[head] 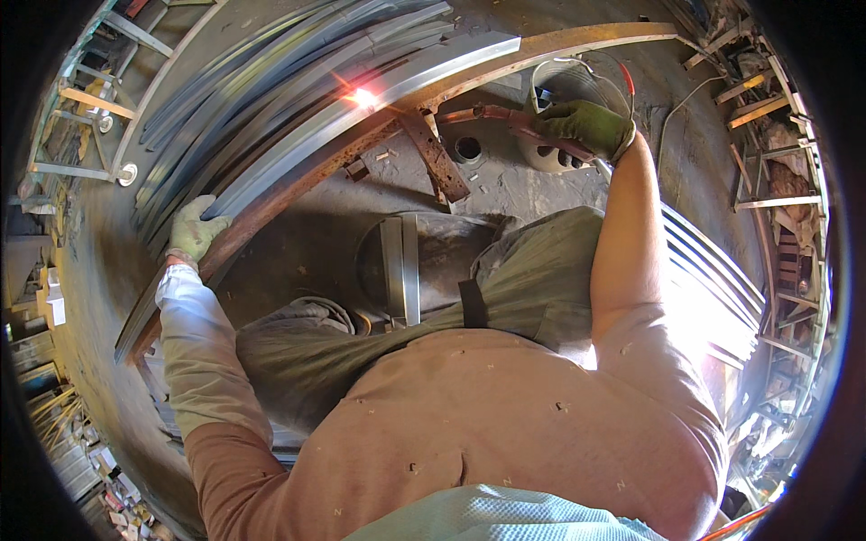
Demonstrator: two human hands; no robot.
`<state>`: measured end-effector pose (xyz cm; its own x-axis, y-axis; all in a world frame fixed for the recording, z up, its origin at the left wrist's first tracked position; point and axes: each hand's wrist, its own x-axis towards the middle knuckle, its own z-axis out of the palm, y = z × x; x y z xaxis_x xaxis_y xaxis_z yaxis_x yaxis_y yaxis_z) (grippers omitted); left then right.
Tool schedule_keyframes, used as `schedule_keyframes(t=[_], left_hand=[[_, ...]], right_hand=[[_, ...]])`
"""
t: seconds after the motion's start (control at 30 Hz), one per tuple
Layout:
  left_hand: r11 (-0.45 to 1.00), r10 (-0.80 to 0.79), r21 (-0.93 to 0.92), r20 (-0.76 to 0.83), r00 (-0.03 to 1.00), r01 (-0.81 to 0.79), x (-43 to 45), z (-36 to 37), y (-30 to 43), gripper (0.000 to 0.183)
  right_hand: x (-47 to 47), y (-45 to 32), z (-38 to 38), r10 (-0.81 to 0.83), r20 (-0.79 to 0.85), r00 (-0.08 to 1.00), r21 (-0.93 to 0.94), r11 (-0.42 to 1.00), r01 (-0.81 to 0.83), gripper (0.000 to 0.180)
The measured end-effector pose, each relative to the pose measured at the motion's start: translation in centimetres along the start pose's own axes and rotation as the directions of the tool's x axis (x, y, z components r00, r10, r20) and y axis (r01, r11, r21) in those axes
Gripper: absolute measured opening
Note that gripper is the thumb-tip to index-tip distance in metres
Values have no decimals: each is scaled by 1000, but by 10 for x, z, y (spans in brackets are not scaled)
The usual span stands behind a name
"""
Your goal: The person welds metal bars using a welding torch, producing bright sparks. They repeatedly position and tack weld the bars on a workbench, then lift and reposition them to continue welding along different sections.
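My left hand (198, 228), in a pale work glove, grips the near-left end of a long grey steel profile (298, 145). This profile lies along a rusty steel beam (270, 196). In a green glove, my right hand (585, 128) is closed around the reddish handle of a welding electrode holder (521, 125). The holder points left towards the beam. A bright red-white glow (365, 99) shines on the profile, left of the holder's visible end. Whether an electrode reaches that glow is hidden by the beam and glare.
Long metal profiles (270, 74) lie stacked beyond the beam. A rusty support leg (436, 155) stands under it, beside a short pipe piece (468, 149). A white bucket (541, 159) stands below my right hand. Metal frames line the left (139, 34) and right (778, 203) edges.
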<state>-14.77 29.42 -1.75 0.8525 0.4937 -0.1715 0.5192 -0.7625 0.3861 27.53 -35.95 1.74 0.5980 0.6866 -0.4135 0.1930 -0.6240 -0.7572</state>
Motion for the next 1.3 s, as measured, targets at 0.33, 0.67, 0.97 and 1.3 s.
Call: schedule_keyframes(t=[0.33, 0.67, 0.97, 1.3], left_hand=[[923, 3, -381, 144, 990, 52, 5, -9, -14, 60], [986, -52, -151, 165, 985, 77, 4, -11, 28, 74], [939, 45, 333, 113, 993, -80, -1, -1, 80, 71], [805, 7, 591, -91, 996, 49, 74, -59, 45, 73]], right_hand=[[9, 10, -3, 46, 47, 998, 13, 999, -47, 39], [-2, -21, -1, 178, 34, 984, 125, 976, -180, 41], [-5, -25, 0, 199, 98, 975, 199, 956, -215, 43], [8, -24, 5, 229, 114, 967, 107, 964, -242, 40]])
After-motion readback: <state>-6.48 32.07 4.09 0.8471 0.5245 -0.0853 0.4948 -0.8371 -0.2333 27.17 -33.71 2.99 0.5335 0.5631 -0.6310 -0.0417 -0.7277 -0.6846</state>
